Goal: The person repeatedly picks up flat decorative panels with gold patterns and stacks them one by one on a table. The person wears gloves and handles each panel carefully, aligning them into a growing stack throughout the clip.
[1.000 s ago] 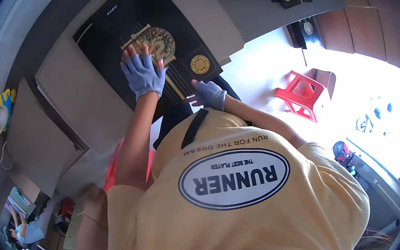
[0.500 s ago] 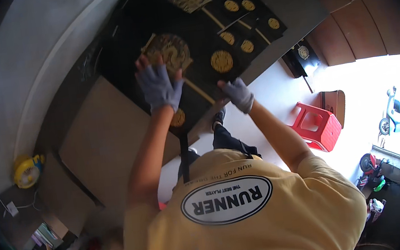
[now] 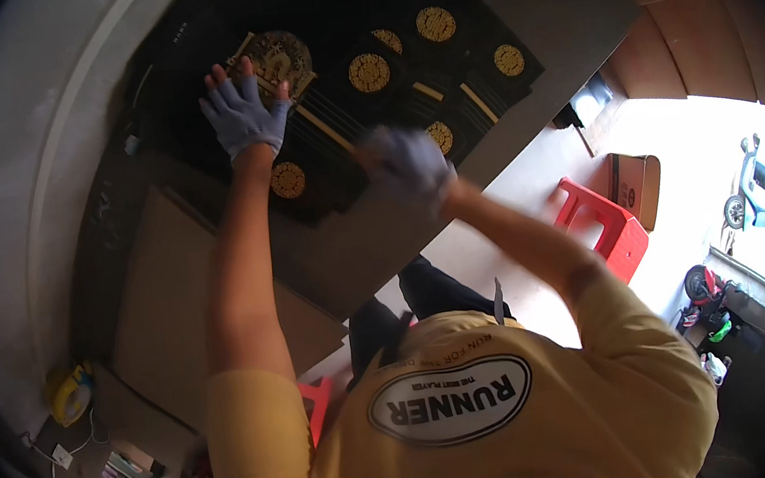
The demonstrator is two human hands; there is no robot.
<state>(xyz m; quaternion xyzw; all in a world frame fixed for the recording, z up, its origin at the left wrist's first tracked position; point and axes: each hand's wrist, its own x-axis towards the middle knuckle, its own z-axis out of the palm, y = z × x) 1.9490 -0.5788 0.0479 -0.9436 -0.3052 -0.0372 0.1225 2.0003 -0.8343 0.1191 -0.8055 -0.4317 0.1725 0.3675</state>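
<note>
Both my hands wear grey-blue gloves with bare fingertips. My left hand (image 3: 243,117) lies flat, fingers spread, on black sheet material (image 3: 201,80) over the table. Its fingers touch the lower edge of a gold fan-shaped pattern (image 3: 286,58). A thin gold handle stripe (image 3: 324,130) runs from that fan toward my right hand (image 3: 407,164), which is smeared by motion, its fingers unclear. Gold round medallions lie around them: one (image 3: 287,180) below my left hand, one (image 3: 369,72) between the hands, and one (image 3: 440,136) partly behind my right hand.
The dark table (image 3: 346,253) has its edge before my body. Flat brown boards (image 3: 159,285) lean at left. A red plastic stool (image 3: 605,226) and an open cardboard box (image 3: 636,191) stand right. Stacked brown cartons (image 3: 693,43) line the far right. A yellow fan (image 3: 70,394) sits lower left.
My left hand has moved up and left, still spread. My right hand has moved left from the table edge over the sheet. The second gold fan no longer shows, and the medallions appear in different places.
</note>
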